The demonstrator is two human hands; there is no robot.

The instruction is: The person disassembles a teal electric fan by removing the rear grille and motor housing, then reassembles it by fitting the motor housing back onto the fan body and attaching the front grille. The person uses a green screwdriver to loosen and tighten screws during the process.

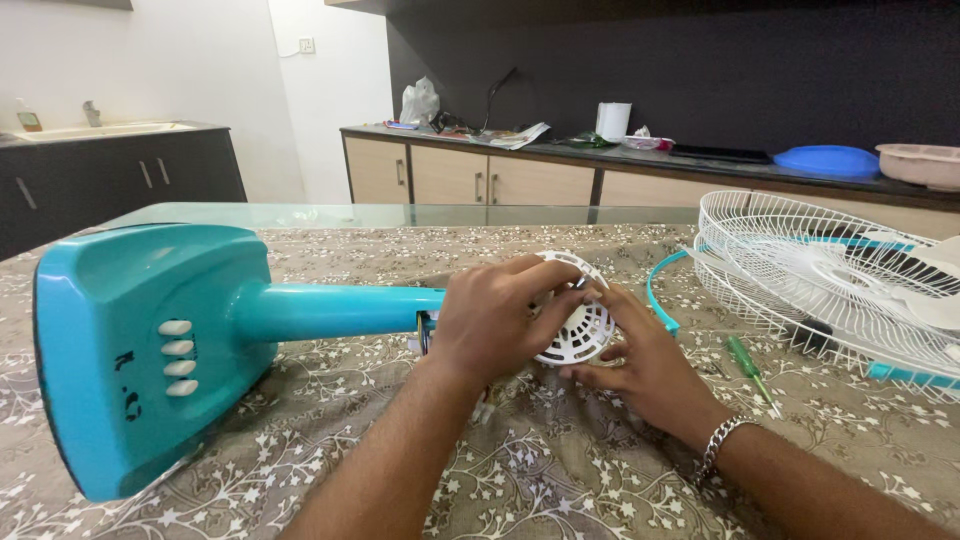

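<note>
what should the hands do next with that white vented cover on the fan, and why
Probably ease the white vented cover off the end of the teal fan stand. Both the left hand and right hand already grip it, and the grille lies detached nearby.

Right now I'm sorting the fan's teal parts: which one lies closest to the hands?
The teal fan stand, lying on its side: its pole runs right up to the left hand. The teal ring lies just beyond the right hand, by the wire guards.
</note>
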